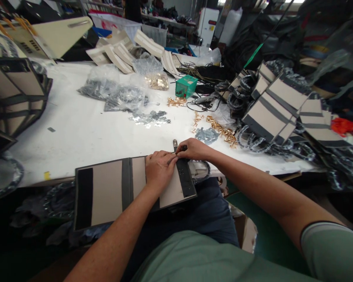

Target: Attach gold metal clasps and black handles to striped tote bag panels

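Note:
A beige panel with dark strips [107,192] lies across my lap and the table's front edge. My left hand [159,168] presses on its upper right part, fingers closed on the panel near a dark strip. Beside it my right hand [191,149] is pinched at the panel's top edge; what its fingertips hold is too small to name. A short dark tab with a metal piece [175,145] sticks up past that edge. A wrapped round handle [204,170] shows at the panel's right side.
On the white table [67,129] are silver plates [153,118], gold-coloured pieces [223,131], grey pieces [207,135], plastic bags [126,94] and a green box [186,86]. Stacked panels stand right [276,105] and left [14,94]. A person stands far back.

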### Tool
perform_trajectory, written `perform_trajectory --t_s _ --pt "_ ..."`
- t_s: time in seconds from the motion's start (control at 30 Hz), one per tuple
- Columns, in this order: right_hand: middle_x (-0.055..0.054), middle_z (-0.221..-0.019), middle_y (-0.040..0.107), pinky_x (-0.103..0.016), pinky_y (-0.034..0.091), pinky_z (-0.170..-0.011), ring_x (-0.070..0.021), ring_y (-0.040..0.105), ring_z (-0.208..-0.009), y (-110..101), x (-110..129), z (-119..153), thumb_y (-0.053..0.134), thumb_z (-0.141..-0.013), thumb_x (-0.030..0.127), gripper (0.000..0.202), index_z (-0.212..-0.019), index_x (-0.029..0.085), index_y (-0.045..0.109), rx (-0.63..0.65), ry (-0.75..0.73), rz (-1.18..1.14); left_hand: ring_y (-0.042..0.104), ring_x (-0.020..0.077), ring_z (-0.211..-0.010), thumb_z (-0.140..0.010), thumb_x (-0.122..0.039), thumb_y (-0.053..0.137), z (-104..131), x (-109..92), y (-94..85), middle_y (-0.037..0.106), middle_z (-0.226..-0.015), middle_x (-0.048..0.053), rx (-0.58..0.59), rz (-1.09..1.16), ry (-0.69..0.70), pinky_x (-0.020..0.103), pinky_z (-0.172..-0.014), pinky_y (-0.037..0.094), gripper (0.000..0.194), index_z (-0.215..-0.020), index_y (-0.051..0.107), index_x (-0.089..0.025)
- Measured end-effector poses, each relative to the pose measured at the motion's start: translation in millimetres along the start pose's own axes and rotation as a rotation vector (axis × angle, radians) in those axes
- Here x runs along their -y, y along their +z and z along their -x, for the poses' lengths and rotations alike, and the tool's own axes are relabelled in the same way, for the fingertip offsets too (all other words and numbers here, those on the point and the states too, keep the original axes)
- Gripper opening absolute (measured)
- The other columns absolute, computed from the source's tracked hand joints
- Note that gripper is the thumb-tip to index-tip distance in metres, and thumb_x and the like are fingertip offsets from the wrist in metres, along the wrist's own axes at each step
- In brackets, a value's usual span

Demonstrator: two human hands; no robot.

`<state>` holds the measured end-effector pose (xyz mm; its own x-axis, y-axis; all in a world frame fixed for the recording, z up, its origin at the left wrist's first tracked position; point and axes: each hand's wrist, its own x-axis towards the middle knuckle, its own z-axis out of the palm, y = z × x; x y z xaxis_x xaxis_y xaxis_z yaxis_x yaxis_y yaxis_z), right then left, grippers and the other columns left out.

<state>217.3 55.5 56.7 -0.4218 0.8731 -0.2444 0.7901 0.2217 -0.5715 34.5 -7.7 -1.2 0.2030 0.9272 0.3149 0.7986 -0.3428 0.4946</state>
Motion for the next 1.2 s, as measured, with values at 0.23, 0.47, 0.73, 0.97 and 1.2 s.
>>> perform_trajectory --t_s 0.23,0.47,0.73,0.97,1.2 --pt "-0.003 -0.09 0.075 -0.024 0.044 -0.074 -0.0148 0.065 -0.081 13.4 -17.1 12.3 0.075 -0.082 0.023 0.016 -0.096 0.019 0.08 -0.17 -0.11 0.1 0.063 0.0256 -0.108 -0.098 -0.037 0.056 0.7 1.7 2.5 0.076 -0.113 0.002 -0.023 -0.005 0.004 0.048 -0.093 0.04 0.023 -0.104 0.078 -0.03" --pt "-0.004 -0.092 0.072 -0.024 0.043 -0.077 -0.0154 0.064 -0.086 22.6 -17.1 16.6 0.072 -0.087 0.023 0.01 -0.094 0.018 0.078 -0.201 -0.162 0.162 0.062 0.0253 -0.109 -0.1 -0.035 0.054 0.1 1.0 2.6 0.074 -0.117 0.002 -0.005 -0.032 0.032 0.047 -0.091 0.039 0.026 -0.116 0.074 -0.032" --pt "-0.005 -0.096 0.073 -0.027 0.044 -0.077 -0.0184 0.066 -0.089 30.1 -21.0 16.8 0.072 -0.089 0.023 0.012 -0.098 0.02 0.078 -0.253 -0.146 0.183 0.061 0.0254 -0.105 -0.099 -0.038 0.058 -7.9 6.4 3.5 0.075 -0.113 -0.001 0.018 -0.038 0.099 0.045 -0.086 0.039 0.02 -0.104 0.076 -0.031" --pt "-0.006 -0.101 0.074 -0.027 0.047 -0.082 -0.0182 0.067 -0.091 20.3 -20.8 12.0 0.077 -0.078 0.016 0.03 -0.109 0.019 0.077 -0.16 -0.188 0.038 0.058 0.0258 -0.107 -0.096 -0.031 0.06 -10.1 8.4 2.4 0.071 -0.112 0.002 0.044 0.006 0.095 0.043 -0.089 0.039 0.013 -0.102 0.072 -0.029" --pt "-0.001 -0.097 0.076 -0.023 0.047 -0.079 -0.0152 0.067 -0.087 5.7 -28.6 4.7 0.07 -0.075 0.008 0.033 -0.104 0.021 0.079 -0.01 -0.209 -0.119 0.057 0.0257 -0.109 -0.094 -0.028 0.061 -12.9 11.8 3.2 0.069 -0.114 0.001 0.086 0.054 0.072 0.043 -0.091 0.039 0.01 -0.1 0.069 -0.029"
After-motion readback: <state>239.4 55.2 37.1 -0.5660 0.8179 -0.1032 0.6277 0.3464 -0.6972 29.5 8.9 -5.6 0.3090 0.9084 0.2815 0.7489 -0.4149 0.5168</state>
